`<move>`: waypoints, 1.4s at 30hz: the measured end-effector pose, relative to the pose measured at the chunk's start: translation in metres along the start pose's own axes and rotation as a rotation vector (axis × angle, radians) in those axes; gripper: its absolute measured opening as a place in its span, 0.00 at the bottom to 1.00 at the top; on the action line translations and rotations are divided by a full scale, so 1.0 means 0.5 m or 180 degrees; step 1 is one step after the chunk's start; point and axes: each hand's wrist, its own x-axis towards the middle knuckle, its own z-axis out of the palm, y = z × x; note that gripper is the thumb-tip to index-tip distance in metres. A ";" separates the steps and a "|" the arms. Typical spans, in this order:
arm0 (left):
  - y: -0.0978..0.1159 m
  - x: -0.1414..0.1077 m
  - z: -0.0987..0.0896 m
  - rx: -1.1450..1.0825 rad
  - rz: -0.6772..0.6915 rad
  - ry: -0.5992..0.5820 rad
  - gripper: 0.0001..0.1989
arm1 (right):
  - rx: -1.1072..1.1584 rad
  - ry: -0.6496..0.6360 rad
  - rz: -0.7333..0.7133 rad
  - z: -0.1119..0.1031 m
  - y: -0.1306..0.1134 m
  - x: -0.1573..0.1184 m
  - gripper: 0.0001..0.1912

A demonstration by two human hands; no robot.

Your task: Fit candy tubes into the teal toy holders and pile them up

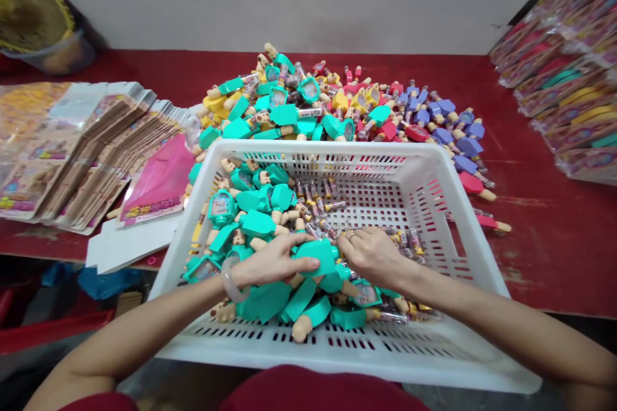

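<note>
Over the white basket [328, 149], my left hand [277, 260] grips a teal plastic toy piece [318, 255] between thumb and fingers. A pale bangle [234, 279] circles that wrist. My right hand [369, 255] is closed at the right end of this piece; whatever its fingers pinch is hidden. Under and left of my hands lie many similar teal pieces [255, 223] with beige, animal-shaped ends. Small clear tubes with yellow ends [321, 207] lie loose on the basket floor, and more tubes [409, 241] show beyond my right hand.
Behind the basket, teal, yellow, red and purple toys [359, 103] are heaped on the red table [544, 231]. Folded printed cards [110, 148] and a pink packet [159, 183] lie left. Packed toys [569, 77] are stacked right. A tub [67, 54] stands back left.
</note>
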 end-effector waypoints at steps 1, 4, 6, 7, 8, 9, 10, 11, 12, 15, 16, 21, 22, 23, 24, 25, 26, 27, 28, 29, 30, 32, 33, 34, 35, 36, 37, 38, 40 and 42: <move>0.001 0.001 0.001 -0.0027 0.0012 0.0040 0.31 | -0.0061 -0.0106 0.0030 -0.007 -0.003 0.000 0.13; -0.001 0.007 0.004 -0.0521 -0.0074 -0.0223 0.26 | -0.0156 -0.0359 0.0090 -0.015 -0.011 -0.001 0.13; -0.006 0.013 0.006 -0.1103 -0.0273 -0.0579 0.22 | -0.0099 -0.0396 0.0020 -0.012 -0.015 -0.005 0.13; -0.010 0.016 0.007 -0.1412 -0.0422 -0.0769 0.19 | -0.0041 -0.0387 -0.0015 -0.011 -0.017 -0.007 0.13; -0.013 0.018 0.008 -0.1696 -0.0591 -0.0951 0.18 | 0.0021 -0.0363 -0.0034 -0.011 -0.020 -0.010 0.12; -0.015 0.019 0.008 -0.1926 -0.0752 -0.1096 0.18 | 0.0071 -0.0330 -0.0041 -0.012 -0.023 -0.013 0.11; -0.015 0.019 0.008 -0.2073 -0.0880 -0.1196 0.17 | 0.0093 -0.0290 -0.0029 -0.014 -0.027 -0.017 0.10; -0.015 0.018 0.008 -0.2118 -0.0949 -0.1235 0.18 | 0.0084 -0.0245 -0.0009 -0.018 -0.032 -0.020 0.10; -0.012 0.015 0.008 -0.2075 -0.0956 -0.1217 0.17 | 0.0056 -0.0208 0.0008 -0.024 -0.038 -0.023 0.09; 0.000 0.001 0.010 -0.1619 -0.0755 -0.1013 0.18 | -0.0026 -0.0280 0.0138 -0.040 -0.060 -0.031 0.07; 0.005 -0.003 0.012 -0.1444 -0.0685 -0.0976 0.19 | 0.0008 -0.0389 0.0213 -0.043 -0.065 -0.032 0.06; 0.009 -0.015 0.029 0.0526 0.0315 -0.0489 0.20 | 0.0838 -0.1201 0.0788 -0.025 -0.056 -0.022 0.06; 0.004 -0.014 0.033 0.1226 0.0697 -0.0262 0.20 | 0.1222 -0.1437 0.0873 -0.016 -0.048 -0.016 0.07; -0.002 -0.012 0.036 0.1918 0.1056 -0.0077 0.19 | 0.1727 -0.1758 0.0895 -0.005 -0.038 -0.011 0.09; -0.010 -0.009 0.038 0.2530 0.1357 0.0033 0.19 | 0.2316 -0.2155 0.0857 0.005 -0.028 -0.005 0.11; -0.019 -0.004 0.038 0.3024 0.1576 0.0046 0.19 | 0.2918 -0.2599 0.0769 0.015 -0.017 0.000 0.14; -0.027 0.001 0.036 0.3374 0.1720 0.0024 0.20 | 0.3412 -0.2979 0.0679 0.024 -0.007 0.004 0.16; -0.034 0.006 0.033 0.3568 0.1797 0.0033 0.20 | 0.3700 -0.3203 0.0616 0.030 0.001 0.009 0.17; -0.039 0.011 0.028 0.3610 0.1793 0.0117 0.20 | 0.3708 -0.3173 0.0602 0.034 0.008 0.013 0.17; -0.042 0.016 0.022 0.3500 0.1678 0.0273 0.20 | 0.3435 -0.2866 0.0634 0.036 0.013 0.016 0.15; -0.043 0.019 0.015 0.3243 0.1458 0.0410 0.19 | 0.2931 -0.2378 0.0689 0.036 0.016 0.019 0.12; -0.042 0.023 0.005 0.2484 0.0875 0.0296 0.20 | 0.1635 -0.1378 0.0751 0.034 0.014 0.021 0.08; -0.042 0.024 0.003 0.2109 0.0637 0.0067 0.21 | 0.1072 -0.1093 0.0758 0.033 0.010 0.021 0.09; -0.043 0.025 0.003 0.1821 0.0524 -0.0140 0.21 | 0.0668 -0.0986 0.0764 0.032 0.004 0.020 0.10; -0.046 0.026 0.005 0.1667 0.0554 -0.0236 0.21 | 0.0439 -0.1034 0.0773 0.030 -0.001 0.019 0.10; -0.050 0.027 0.009 0.1650 0.0705 -0.0191 0.20 | 0.0372 -0.1187 0.0772 0.026 -0.005 0.018 0.09; -0.055 0.029 0.013 0.1735 0.0920 -0.0033 0.19 | 0.0429 -0.1356 0.0763 0.021 -0.004 0.018 0.10; -0.058 0.032 0.015 0.1880 0.1133 0.0171 0.20 | 0.0576 -0.1503 0.0749 0.014 0.003 0.020 0.12; -0.054 0.040 0.004 0.2207 0.1348 0.0541 0.22 | 0.0983 -0.1605 0.0742 -0.005 0.039 0.025 0.16; -0.027 0.050 -0.036 0.2302 0.1257 0.1027 0.20 | 0.1217 -0.1391 0.0990 -0.024 0.098 0.028 0.25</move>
